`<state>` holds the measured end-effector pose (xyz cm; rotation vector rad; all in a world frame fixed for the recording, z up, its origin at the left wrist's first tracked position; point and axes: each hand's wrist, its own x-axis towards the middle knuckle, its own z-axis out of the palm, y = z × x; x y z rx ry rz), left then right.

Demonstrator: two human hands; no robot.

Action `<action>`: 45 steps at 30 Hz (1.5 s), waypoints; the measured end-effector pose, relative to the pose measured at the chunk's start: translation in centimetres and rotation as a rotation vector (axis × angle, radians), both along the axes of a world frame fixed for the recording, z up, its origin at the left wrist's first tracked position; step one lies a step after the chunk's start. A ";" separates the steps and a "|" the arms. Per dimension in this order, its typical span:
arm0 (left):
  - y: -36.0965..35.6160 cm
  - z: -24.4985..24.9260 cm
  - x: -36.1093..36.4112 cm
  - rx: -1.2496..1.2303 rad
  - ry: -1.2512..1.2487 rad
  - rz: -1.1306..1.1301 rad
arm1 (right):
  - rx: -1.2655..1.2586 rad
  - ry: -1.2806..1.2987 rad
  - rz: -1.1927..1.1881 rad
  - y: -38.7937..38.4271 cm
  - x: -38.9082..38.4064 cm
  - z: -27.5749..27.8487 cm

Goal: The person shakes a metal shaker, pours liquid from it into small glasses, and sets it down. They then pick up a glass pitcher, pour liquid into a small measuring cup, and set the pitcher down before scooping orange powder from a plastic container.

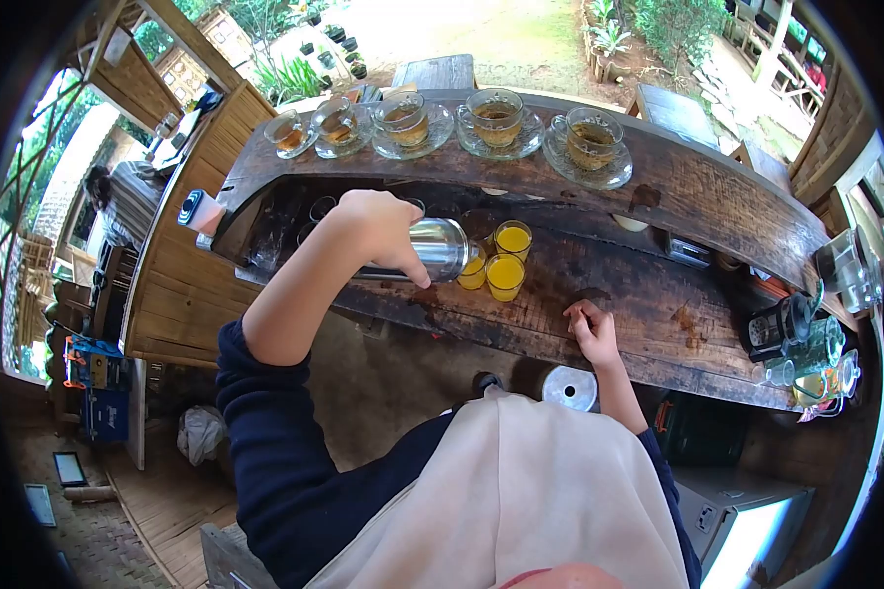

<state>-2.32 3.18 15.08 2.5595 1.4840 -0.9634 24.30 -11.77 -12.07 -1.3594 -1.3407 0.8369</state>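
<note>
My left hand (378,224) is wrapped round a silver metal cocktail shaker (442,245), tipped almost level with its mouth to the right. That mouth is over a glass of yellow drink (472,275), partly covering it. Beside it stand two more small glasses of yellow drink, one in front (506,279) and one behind (513,241). My right hand (594,336) rests at the near edge of the dark wooden counter (629,285), fingers curled in, with nothing visible in them.
Along the raised wooden ledge (697,196) stand several glass cups of brown tea (496,120) on glass saucers. A French press (778,329), a glass pitcher (848,270) and other glassware are at the right end. A person (133,201) is at the far left. A round metal stool (570,390) sits below the counter.
</note>
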 end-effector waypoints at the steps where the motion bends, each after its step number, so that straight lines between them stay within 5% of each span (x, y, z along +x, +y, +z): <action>1: 0.0 -0.1 -0.1 -0.017 -0.008 0.009 | -0.003 -0.002 -0.008 0.0 0.0 0.1; 9: -0.2 -0.5 -1.6 -0.021 -0.108 0.033 | -0.015 0.056 0.005 0.0 0.2 0.5; 13: -1.3 -1.2 -4.3 -0.091 -0.331 0.227 | 0.061 0.029 0.006 0.3 0.4 0.0; 23: -7.6 -15.9 -12.2 -0.426 -1.705 0.594 | 0.076 0.120 -0.003 0.5 -0.1 0.7; 25: -9.5 -14.9 -10.7 -0.715 -1.715 0.717 | 0.172 -0.014 -0.011 0.6 -1.7 4.9; 29: -10.0 -16.4 -7.3 -0.851 -1.652 0.418 | 0.282 -0.049 0.039 1.2 -4.0 11.7; 45: -10.1 -18.0 4.7 -1.053 -1.402 0.085 | 0.389 -0.490 -0.151 -4.6 2.4 13.1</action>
